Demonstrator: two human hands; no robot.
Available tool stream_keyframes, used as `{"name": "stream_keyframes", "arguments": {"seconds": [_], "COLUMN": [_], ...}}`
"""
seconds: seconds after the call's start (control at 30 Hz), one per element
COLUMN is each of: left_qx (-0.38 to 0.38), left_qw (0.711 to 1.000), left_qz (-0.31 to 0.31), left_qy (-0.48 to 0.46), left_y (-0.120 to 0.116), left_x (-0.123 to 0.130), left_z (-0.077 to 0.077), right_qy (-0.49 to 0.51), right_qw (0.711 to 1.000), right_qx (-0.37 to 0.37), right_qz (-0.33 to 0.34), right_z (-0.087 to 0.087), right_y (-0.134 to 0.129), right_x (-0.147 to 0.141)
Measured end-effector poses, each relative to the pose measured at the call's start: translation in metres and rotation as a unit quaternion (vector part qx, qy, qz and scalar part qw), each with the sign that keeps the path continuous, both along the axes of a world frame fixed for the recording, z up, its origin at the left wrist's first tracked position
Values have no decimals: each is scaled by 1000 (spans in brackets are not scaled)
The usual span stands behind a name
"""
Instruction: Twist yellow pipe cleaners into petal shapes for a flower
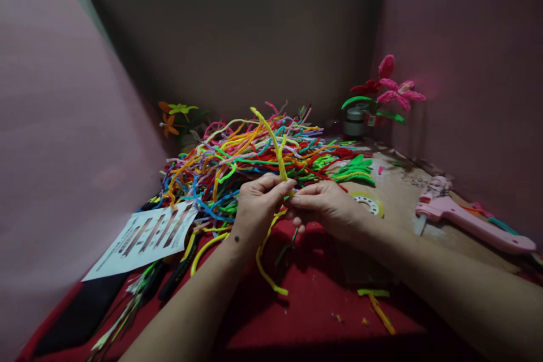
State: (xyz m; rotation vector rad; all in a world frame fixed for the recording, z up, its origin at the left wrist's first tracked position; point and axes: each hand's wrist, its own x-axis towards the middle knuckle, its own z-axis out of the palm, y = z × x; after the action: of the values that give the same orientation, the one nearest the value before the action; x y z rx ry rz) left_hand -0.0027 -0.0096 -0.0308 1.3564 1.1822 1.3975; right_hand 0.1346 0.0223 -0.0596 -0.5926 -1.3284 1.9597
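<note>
Yellow fuzzy stems (280, 161) rise from between my fingertips, one of them long and bent to the left at its tip. My left hand (259, 203) pinches them near their lower part. Close beside it, my right hand (324, 207) has thumb and forefinger pressed together at the same spot, its other fingers curled. Another yellow stem (262, 254) hangs below my hands and curves down over the red cloth (314, 317). A thin dark green stem (293, 239) shows under my right hand. The exact join between the fingers is hidden.
Behind my hands lies a large pile of coloured stems (220, 164). A printed sheet (144, 237) and pliers (180, 274) are left. At right are a tape roll (368, 203), a pink glue gun (475, 220) and a pink flower (401, 92). Yellow scraps (382, 314) lie in front.
</note>
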Motion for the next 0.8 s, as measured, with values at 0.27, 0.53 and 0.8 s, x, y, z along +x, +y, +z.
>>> {"name": "stream_keyframes", "arguments": {"seconds": [0.27,0.53,0.8], "left_qx": [-17,-31,-55], "left_qw": [998,997,994], "left_qz": [63,41,30], "left_qy": [-22,-48,-90], "left_y": [1,3,4], "left_x": [9,-2,-1], "left_z": [-2,-2,-5], "right_qy": [-175,-32,73], "right_qw": [925,994,985], "right_qx": [290,97,-152], "right_qz": [-172,-40,44], "right_z": [7,4,1], "right_y": [-15,-5,0], "right_x": [2,-1,1]}}
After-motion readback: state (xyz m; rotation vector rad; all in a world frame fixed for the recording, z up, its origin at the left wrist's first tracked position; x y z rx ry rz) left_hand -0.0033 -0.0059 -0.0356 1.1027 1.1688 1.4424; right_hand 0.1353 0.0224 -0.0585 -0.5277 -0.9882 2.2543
